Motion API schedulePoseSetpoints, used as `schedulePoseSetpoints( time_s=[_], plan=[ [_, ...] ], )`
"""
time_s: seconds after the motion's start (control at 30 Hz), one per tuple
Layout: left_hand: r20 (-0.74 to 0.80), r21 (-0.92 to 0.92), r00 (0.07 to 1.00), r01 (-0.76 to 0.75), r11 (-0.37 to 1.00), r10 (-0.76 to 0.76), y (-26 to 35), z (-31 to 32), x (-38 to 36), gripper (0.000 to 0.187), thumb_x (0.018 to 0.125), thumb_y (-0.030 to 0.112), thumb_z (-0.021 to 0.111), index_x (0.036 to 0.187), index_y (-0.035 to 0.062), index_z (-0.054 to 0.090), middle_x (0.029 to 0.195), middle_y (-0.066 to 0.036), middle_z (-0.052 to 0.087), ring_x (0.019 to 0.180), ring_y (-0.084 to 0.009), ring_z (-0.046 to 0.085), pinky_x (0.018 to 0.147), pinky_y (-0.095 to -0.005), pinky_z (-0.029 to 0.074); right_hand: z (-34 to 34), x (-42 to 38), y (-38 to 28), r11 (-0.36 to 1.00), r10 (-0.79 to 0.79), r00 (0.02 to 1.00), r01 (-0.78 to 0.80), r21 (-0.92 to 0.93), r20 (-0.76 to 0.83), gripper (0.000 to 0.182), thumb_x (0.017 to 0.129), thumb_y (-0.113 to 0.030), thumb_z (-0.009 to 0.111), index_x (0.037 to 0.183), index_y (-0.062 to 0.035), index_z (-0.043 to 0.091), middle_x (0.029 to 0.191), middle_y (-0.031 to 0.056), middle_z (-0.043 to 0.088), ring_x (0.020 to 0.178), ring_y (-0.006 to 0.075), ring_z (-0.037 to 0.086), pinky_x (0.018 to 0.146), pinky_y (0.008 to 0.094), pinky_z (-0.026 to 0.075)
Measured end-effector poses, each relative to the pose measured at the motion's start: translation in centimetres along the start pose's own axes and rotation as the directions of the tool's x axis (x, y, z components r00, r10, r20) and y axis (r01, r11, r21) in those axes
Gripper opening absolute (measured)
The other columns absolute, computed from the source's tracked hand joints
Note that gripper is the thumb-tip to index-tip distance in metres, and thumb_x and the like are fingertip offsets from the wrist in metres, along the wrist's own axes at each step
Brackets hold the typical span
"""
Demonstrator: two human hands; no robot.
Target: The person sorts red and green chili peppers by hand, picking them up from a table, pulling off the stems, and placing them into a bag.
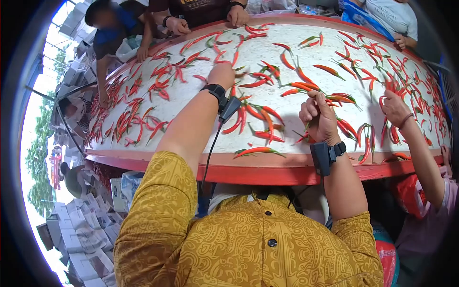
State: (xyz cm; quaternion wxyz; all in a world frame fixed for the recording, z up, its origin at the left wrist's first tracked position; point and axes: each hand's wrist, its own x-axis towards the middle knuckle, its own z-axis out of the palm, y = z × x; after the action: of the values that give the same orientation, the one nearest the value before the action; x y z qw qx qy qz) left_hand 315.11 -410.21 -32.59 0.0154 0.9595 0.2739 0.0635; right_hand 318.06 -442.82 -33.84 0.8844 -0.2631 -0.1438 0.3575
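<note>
My left hand [221, 75] reaches to the middle of the white conveyor-like table surface [184, 103], back upward, among scattered red chili peppers. Its fingers are mostly hidden, so I cannot see whether they grip a pepper. Nearer to me, my right hand [319, 117] is turned partly palm up, with fingers curled and thumb pressed in. Red chili peppers [302, 86] with green stems stick out at its fingertips. Beside it on the surface lie more chili peppers [346, 128]. A single chili pepper [258, 150] rests near the front edge, between my two arms.
A red rim [239, 178] borders the surface. At right, a co-worker's hand [397, 109] reaches among dense peppers. Across stand people with hands at the far edge [236, 16], beside a white bag [128, 49] and a blue bag [366, 19]. Stacked white boxes [86, 234] stand at left.
</note>
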Motion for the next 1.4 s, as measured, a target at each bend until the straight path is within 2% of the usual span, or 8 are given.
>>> schedulePoseSetpoints(
  time_s=[0.33,0.43,0.53,0.67,0.83,0.93,1.2,1.4],
  plan=[
    [0.09,0.04,0.989,-0.119,0.992,0.115,1.2,-2.1,-2.0,0.021,0.078,0.016,0.055,0.095,0.0058,0.063,0.095,-0.019,0.062,0.09,-0.0337,0.059,0.078,-0.0398,0.047,-3.5,-0.7,-4.2,0.996,0.005,0.997,-0.011,0.094,0.074,0.025,0.091,-0.029,0.05,0.096,-0.0047,0.055,0.063,-0.0003,0.041,0.058,0.0125,0.041,0.056,0.026,0.036],
    [-0.306,-0.277,0.945,-0.2,0.94,0.111,3.4,-3.6,-3.6,0.018,0.078,0.012,0.061,0.092,0.0023,0.062,0.084,-0.015,0.065,0.078,-0.0244,0.063,0.069,-0.0323,0.048,-3.8,-1.5,-5.4,0.999,0.032,0.999,-0.033,-0.036,-0.018,0.025,0.089,-0.023,0.054,0.102,-0.0017,0.056,0.069,0.0017,0.049,0.052,0.0102,0.042,0.05,0.0229,0.036],
    [-0.279,-0.758,0.94,-0.341,0.557,0.196,11.1,-6.0,-7.7,0.021,0.079,0.009,0.065,0.096,-0.0024,0.062,0.084,-0.007,0.066,0.077,-0.0099,0.06,0.072,-0.0232,0.048,-2.5,-2.4,-6.5,0.961,0.18,0.983,-0.18,-0.207,-0.021,0.029,0.088,-0.019,0.057,0.11,-0.0002,0.054,0.068,-0.0004,0.048,0.049,0.0058,0.038,0.045,0.018,0.032],
    [-0.107,-0.784,0.933,-0.291,0.549,0.343,20.9,-5.9,-13.8,0.016,0.075,0.011,0.069,0.085,0.0004,0.063,0.079,-0.008,0.064,0.071,-0.0095,0.059,0.066,-0.0248,0.048,-2.3,-3.3,-6.5,0.972,0.198,0.971,-0.177,-0.156,0.135,0.032,0.088,-0.02,0.057,0.115,-0.0026,0.053,0.067,-0.0049,0.046,0.048,0.0013,0.034,0.042,0.0166,0.025],
    [-0.158,-0.719,0.924,-0.35,0.6,0.349,23.5,-4.1,-14.2,0.021,0.076,0.013,0.067,0.093,0.0005,0.064,0.084,-0.009,0.065,0.071,-0.014,0.061,0.065,-0.0256,0.049,-5.0,-3.3,-8.9,0.983,0.019,0.96,-0.069,-0.172,-0.278,0.021,0.088,-0.027,0.058,0.09,-0.0058,0.061,0.057,-0.004,0.045,0.045,0.0038,0.035,0.042,0.0194,0.027],
    [-0.433,-0.239,0.841,-0.454,0.858,0.324,19.5,-0.6,-10.4,0.022,0.076,0.018,0.064,0.093,0.0029,0.065,0.086,-0.015,0.063,0.078,-0.0262,0.061,0.071,-0.0341,0.048,-7.8,-2.9,-11.4,0.997,0.082,0.95,-0.082,0.013,-0.302,0.022,0.089,-0.026,0.056,0.093,-0.0042,0.058,0.074,0.0022,0.058,0.062,0.0097,0.054,0.056,0.0233,0.047],
    [-0.128,-0.244,0.977,-0.2,0.949,0.173,20.1,0.9,-9.1,0.02,0.073,0.017,0.065,0.086,0.0012,0.064,0.078,-0.014,0.062,0.072,-0.0261,0.059,0.067,-0.0353,0.047,-11.1,-3.0,-14.3,0.989,0.089,0.995,-0.084,0.12,-0.04,0.021,0.088,-0.012,0.056,0.104,0.0012,0.054,0.08,0.0057,0.058,0.065,0.0121,0.055,0.066,0.0292,0.05],
    [-0.234,-0.693,0.946,-0.324,0.644,0.223,35.7,-3.5,-15.3,0.023,0.072,0.014,0.07,0.089,0.0018,0.063,0.081,-0.01,0.063,0.07,-0.0167,0.061,0.064,-0.028,0.048,-10.9,-4.8,-16.0,0.97,0.097,0.995,-0.091,-0.224,0.015,0.032,0.082,-0.014,0.064,0.109,0.0002,0.053,0.082,0.003,0.057,0.063,0.0079,0.051,0.058,0.0232,0.045]
  ],
)
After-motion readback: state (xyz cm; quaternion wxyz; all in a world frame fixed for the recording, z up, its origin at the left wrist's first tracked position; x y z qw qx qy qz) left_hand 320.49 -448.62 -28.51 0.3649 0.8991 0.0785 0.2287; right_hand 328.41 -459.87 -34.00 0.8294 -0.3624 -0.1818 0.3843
